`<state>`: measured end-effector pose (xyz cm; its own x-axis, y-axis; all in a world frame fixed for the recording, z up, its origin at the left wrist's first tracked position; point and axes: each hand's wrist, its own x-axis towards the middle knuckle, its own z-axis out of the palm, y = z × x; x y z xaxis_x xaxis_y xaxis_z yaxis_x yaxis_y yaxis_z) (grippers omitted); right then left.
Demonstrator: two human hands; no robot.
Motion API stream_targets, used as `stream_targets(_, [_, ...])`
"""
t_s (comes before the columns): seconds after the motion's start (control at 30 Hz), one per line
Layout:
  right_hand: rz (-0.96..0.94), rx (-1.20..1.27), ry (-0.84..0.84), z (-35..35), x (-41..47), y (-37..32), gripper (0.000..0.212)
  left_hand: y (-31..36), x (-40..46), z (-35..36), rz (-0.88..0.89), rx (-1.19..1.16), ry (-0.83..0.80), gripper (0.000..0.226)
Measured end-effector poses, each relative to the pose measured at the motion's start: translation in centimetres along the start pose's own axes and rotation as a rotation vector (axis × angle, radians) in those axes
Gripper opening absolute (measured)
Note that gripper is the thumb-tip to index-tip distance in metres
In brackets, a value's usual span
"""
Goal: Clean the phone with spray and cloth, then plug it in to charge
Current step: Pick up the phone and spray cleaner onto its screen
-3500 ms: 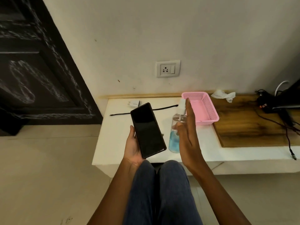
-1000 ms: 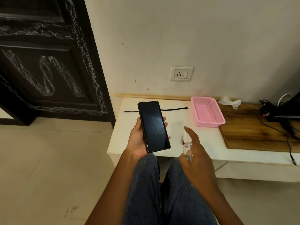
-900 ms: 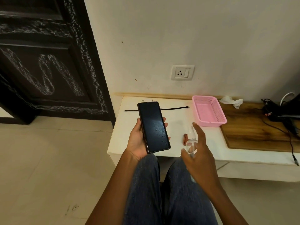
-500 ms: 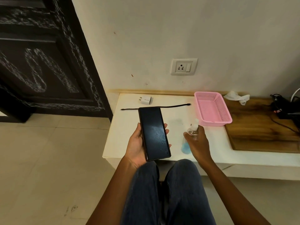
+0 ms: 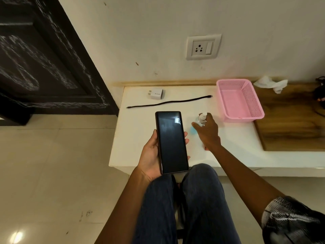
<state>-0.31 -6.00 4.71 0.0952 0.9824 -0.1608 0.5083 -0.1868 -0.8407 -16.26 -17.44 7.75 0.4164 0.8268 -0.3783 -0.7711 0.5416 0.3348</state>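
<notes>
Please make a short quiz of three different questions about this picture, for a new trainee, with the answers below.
1. True or false: the left hand holds the phone with its screen facing up.
2. What does the right hand grip? A) black cable B) spray bottle C) pink basket
3. Fill in: the white charger adapter lies on the white table, just beyond the black ____.

Key: 1 true. 2 B, the spray bottle. 3 cable.
</notes>
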Motion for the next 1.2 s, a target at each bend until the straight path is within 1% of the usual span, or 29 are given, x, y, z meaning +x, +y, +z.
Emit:
stream_targets(0.17, [-0.022,-0.029,-0.024,0.4,0.2,0.8,0.05,-0.2,0.1,-0.3,-0.01,-0.004,-0.007,0.066])
stream_targets(0.33, [-0.043,-0.108,-0.092,0.5,0.4,2.0,0.063,-0.3,0.0,-0.3,-0.015,-0.002,-0.005,0.067])
stream_targets(0.43, [-0.044,-0.172,-0.062,-0.5,0.9,3.5,0.063,-0.3,0.0,-0.2,-0.01,-0.002,0.003,0.067])
stream_targets(0.5, [0.015,-0.215,0.011,-1.5,1.1,4.8,0.059,-0.2,-0.1,-0.1,0.003,-0.009,0.01,0.067])
stream_targets(0.6, [0.169,-0.299,0.13,-2.8,1.4,6.6,0.049,-0.2,-0.2,0.0,0.007,-0.029,0.021,0.067])
stream_targets(0.7, [0.28,-0.34,0.104,-3.6,1.3,8.3,0.047,-0.4,-0.1,0.1,0.003,-0.042,0.029,0.067])
stream_targets(0.9, [0.31,-0.424,0.048,-2.7,1.2,9.0,0.061,-0.8,0.4,0.2,-0.011,-0.052,0.045,0.067])
stream_targets(0.97, [0.332,-0.418,0.041,-2.2,1.3,8.8,0.061,-0.9,0.5,0.1,-0.018,-0.05,0.045,0.067])
stream_targets(1.07, [0.364,-0.319,0.039,-1.8,1.5,8.7,0.057,-0.9,0.6,0.1,-0.021,-0.05,0.04,0.067])
stream_targets(1.2, [0.351,-0.249,0.012,-2.1,1.4,8.9,0.04,-1.0,0.5,0.0,-0.011,-0.06,0.045,0.067])
